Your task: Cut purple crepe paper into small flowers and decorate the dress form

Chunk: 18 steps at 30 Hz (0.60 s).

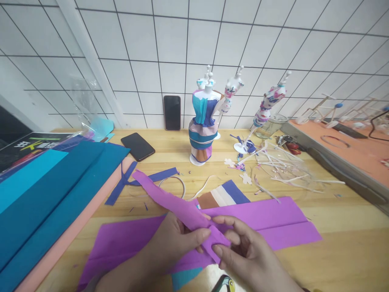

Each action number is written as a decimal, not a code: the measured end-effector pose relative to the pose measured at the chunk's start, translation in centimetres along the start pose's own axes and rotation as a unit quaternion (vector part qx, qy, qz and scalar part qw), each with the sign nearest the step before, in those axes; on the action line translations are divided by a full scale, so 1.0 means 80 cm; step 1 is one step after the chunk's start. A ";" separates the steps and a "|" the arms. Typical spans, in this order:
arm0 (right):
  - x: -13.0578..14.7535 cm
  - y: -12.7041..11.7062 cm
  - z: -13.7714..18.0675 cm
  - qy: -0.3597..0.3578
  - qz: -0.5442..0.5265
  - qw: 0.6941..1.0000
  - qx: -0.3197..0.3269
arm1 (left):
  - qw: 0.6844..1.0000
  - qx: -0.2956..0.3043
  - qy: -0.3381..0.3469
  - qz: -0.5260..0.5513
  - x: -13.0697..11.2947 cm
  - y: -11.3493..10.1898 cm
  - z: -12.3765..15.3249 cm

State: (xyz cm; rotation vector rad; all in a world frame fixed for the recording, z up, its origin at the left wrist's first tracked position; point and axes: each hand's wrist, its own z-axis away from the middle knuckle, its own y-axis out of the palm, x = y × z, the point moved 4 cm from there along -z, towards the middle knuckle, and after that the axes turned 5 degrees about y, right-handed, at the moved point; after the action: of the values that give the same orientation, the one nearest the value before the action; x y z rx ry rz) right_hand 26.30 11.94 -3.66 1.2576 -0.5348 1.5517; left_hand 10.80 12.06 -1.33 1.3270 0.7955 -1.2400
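Observation:
Both hands meet low in the middle of the view over a large purple crepe paper sheet [273, 219] lying on the wooden table [349, 243]. My left hand [173, 243] pinches a long purple paper strip [164, 196] that runs up and to the left. My right hand [243, 251] pinches the near end of the same strip, thumb and fingers closed on a fold. Behind them stands a small mannequin [203, 121] dressed in teal, blue, purple and brown paper bands.
Blue, teal and peach paper sheets [45, 194] lie at the left. A black phone [137, 146] lies flat, another phone [172, 112] leans on the tiled wall. Two more mini mannequins [267, 103], paper scraps, white strips [282, 166] and a glass jar sit right. An orange board [349, 150] borders the right.

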 end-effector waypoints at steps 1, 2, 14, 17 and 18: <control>0.001 0.001 0.000 0.004 0.001 1.000 0.000 | 1.000 0.003 0.002 -0.002 -0.001 0.000 0.000; 0.002 0.002 0.001 0.010 -0.001 1.000 0.001 | 1.000 0.004 0.001 -0.007 -0.001 0.001 0.000; 0.016 0.004 0.004 -0.013 0.054 0.998 -0.010 | 0.999 0.043 0.010 0.000 -0.008 0.012 0.000; 0.018 0.002 0.004 -0.012 0.053 0.998 -0.021 | 0.999 0.052 0.009 0.005 -0.011 0.012 0.001; 0.018 0.001 0.003 -0.012 0.052 0.998 -0.025 | 0.999 0.053 0.005 -0.002 -0.012 0.012 0.001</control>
State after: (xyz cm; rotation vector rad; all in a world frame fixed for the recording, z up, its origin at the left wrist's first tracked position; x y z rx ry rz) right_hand 26.45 12.30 -2.25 1.2273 -0.6597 1.6023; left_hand 11.50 11.98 -0.15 1.4196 0.7475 -1.2943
